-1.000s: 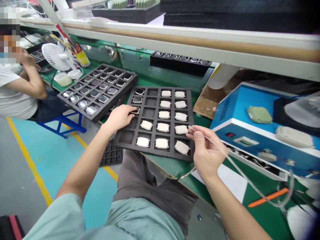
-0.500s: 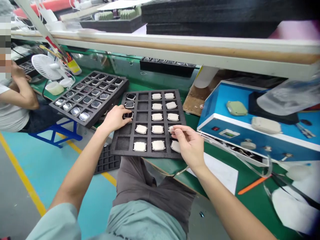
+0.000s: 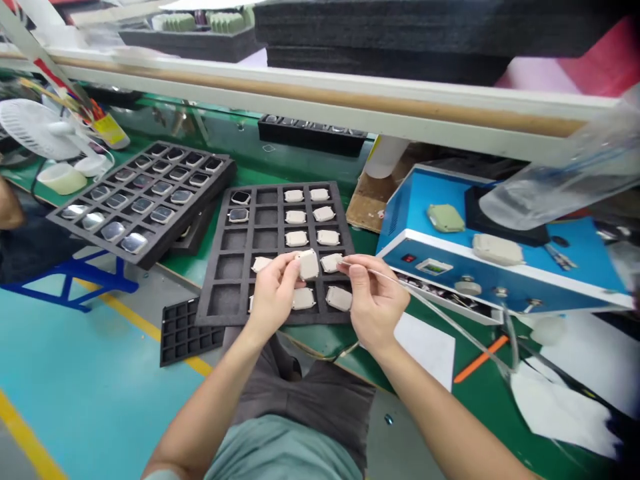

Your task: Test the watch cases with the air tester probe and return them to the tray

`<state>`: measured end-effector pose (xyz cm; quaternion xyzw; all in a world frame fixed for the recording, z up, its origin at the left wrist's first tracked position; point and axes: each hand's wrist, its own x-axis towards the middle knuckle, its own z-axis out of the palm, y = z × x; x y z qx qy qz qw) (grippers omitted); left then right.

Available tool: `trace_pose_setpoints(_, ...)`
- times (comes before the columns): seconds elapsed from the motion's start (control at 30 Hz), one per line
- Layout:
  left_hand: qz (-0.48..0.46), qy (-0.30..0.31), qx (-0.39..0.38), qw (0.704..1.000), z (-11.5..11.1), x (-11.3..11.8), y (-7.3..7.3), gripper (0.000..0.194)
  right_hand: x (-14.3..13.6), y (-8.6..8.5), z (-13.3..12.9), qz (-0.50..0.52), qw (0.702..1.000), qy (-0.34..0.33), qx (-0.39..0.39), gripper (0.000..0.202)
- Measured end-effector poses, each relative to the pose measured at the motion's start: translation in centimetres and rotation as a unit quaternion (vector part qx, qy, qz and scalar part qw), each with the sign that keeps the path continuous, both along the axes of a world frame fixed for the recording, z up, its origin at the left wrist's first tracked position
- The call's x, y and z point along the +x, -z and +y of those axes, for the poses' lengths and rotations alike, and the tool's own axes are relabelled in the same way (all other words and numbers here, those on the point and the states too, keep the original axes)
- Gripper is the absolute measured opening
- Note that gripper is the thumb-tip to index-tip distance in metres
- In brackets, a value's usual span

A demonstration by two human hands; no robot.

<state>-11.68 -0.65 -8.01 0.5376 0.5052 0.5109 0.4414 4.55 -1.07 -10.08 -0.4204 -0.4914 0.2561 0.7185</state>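
Head view, from the left: a thick black foam tray point(image 3: 177, 223) is cut into a grid, its pockets holding rounded, glossy dark-faced watches point(image 3: 143, 205). Next comes a second foam tray point(image 3: 224, 300), matte and square-pocketed, with pale, smooth-backed cases point(image 3: 297, 238) in its right-hand columns. On the right sits a boxy blue machine point(image 3: 425, 187) with a white-edged front.

Around these, a white fan point(image 3: 35, 130) and a roll of tape point(image 3: 61, 177) stand at far left; a white sheet point(image 3: 427, 347) and an orange stick point(image 3: 480, 360) lie before the machine. The left hand point(image 3: 273, 297) hides part of the lower pockets.

Its thumb and fingers are clamped on the edge of a cream case point(image 3: 308, 265), tilted above the second tray. The right hand point(image 3: 377, 303) has thumb and fingertips pinched together on a clear tube point(image 3: 453, 325), close by a case in the rightmost column; whether they touch it, I cannot tell.
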Motion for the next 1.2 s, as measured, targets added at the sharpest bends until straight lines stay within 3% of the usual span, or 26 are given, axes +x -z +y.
trace_pose_setpoints(0.07,-0.065,-0.003,-0.025,0.998,-0.28,1.51,0.59,0.048,-0.07,0.03,0.00,-0.004,1.000,-0.018,0.001,0.011)
trace_pose_setpoints(0.17,-0.093,-0.004,-0.026,0.995,-0.14,1.86,0.75,0.049,-0.22,-0.03,-0.08,-0.016,0.999,-0.047,0.000,0.010)
trace_pose_setpoints(0.5,-0.072,0.027,0.015,0.997,-0.49,1.66,0.62,0.032,-0.33,-0.08,-0.17,-0.027,0.997,-0.066,0.001,0.012)
trace_pose_setpoints(1.2,-0.052,0.024,0.000,0.998,-0.69,1.64,0.40,0.038,-0.34,-0.32,-0.37,-0.035,0.997,-0.065,-0.016,0.011)
